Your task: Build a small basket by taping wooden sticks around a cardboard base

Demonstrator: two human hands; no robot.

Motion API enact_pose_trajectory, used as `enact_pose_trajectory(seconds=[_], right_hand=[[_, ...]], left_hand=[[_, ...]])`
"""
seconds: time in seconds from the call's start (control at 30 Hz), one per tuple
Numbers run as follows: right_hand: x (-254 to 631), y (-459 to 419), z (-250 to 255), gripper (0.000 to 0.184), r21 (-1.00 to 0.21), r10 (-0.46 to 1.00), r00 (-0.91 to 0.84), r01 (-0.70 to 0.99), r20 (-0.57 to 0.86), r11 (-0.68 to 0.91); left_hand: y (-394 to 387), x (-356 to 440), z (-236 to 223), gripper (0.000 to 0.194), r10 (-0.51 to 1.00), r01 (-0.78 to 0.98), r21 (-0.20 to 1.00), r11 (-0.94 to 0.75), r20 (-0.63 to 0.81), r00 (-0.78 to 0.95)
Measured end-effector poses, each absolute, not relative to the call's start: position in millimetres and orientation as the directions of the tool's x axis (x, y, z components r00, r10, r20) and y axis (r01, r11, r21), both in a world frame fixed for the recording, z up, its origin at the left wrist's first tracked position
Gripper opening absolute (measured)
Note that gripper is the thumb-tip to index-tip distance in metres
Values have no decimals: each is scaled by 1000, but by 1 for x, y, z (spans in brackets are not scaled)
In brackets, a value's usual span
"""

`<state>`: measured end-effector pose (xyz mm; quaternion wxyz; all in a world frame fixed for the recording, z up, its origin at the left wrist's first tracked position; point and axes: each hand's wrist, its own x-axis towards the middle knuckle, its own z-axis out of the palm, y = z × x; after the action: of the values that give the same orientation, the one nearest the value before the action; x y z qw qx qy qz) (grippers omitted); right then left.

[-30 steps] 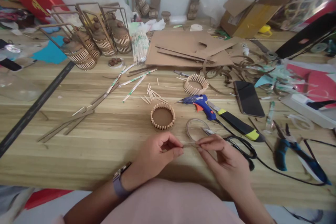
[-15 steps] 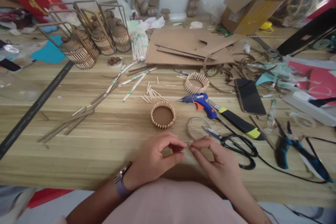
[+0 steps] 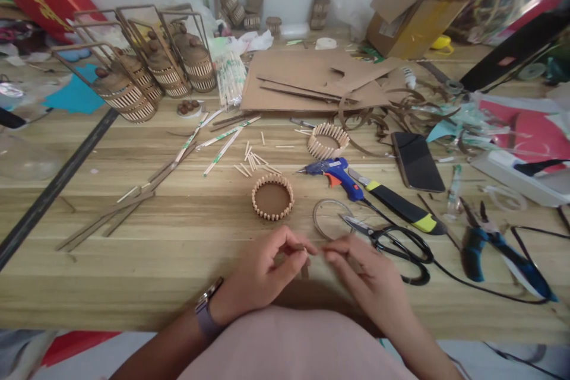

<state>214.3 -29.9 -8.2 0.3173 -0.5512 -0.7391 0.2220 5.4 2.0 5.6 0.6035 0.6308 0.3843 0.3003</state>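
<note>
**Brown strip swings into view below the left hand**

Since the previous frame, a short length of the brown strip (image 3: pixel 305 271) has come into sight, hanging beneath the left fingertips, and the whole scene has shifted slightly leftward as the camera moved.

The strip is at the near side of the table (image 3: pixel 155 285), close in front of the person's body. The left hand (image 3: pixel 262 273) pinches it between thumb and forefinger. The right hand (image 3: pixel 369 273) is just beside it, thumb and forefinger drawn close to each other and pointing at the left fingertips; blur hides whether anything is between them. A watch (image 3: pixel 207 306) with a purple band is on the left wrist.

Just beyond the hands lies a round brown base ringed with upright wooden pegs (image 3: pixel 272 200). To its right are a thin, looped coil (image 3: pixel 314 221) and scissors with black handles (image 3: pixel 376 241), the blades reaching towards the coil. Farther off, a blue glue gun (image 3: pixel 341 176) lies beside a black-and-yellow cutter (image 3: pixel 398 206), with a second peg ring (image 3: pixel 313 143) behind the gun. Loose short sticks (image 3: pixel 255 160) are scattered beyond the first ring.

A dark phone (image 3: pixel 417 161) and blue-handled pliers (image 3: pixel 474 249) lie to the right. At the back are a cardboard sheet (image 3: pixel 285 74) and, to the left, several handled, slatted containers (image 3: pixel 129 98).
</note>
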Motion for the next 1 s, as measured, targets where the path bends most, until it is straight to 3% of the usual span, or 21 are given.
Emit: enact_pose_trajectory(seconds=[0.1,0.2,0.27,0.37,0.5,0.57,0.67,0.83,1.0], right_hand=[[221,-25,-22,23,-365,924,-179,880,338,304],[220,-22,-30,22,-226,925,-192,935,328,274],[217,-21,-28,21,-240,922,-182,932,341,272],[217,-22,-17,17,-376,914,-128,883,386,282],[218,-25,-1,15,-621,958,-9,760,285,192],[216,-27,5,14,-674,961,-6,711,278,200],[212,-27,9,11,-654,943,-61,706,328,273],[207,-26,10,8,-591,904,-146,713,402,378],[205,-25,8,11,-502,873,-163,763,459,407]], left_hand=[[1,9,3,14,808,108,972,206,-232,542],[2,10,1,12,792,128,964,234,-265,549],[2,9,2,10,807,173,967,188,-252,534],[3,6,4,9,849,222,974,52,-160,504],[3,4,6,18,842,128,981,-142,52,537],[3,3,7,22,821,83,984,-159,84,565],[2,0,9,22,821,94,971,-220,132,555],[2,-3,13,24,775,127,861,-492,366,515],[5,-2,16,22,707,124,803,-583,426,565]])
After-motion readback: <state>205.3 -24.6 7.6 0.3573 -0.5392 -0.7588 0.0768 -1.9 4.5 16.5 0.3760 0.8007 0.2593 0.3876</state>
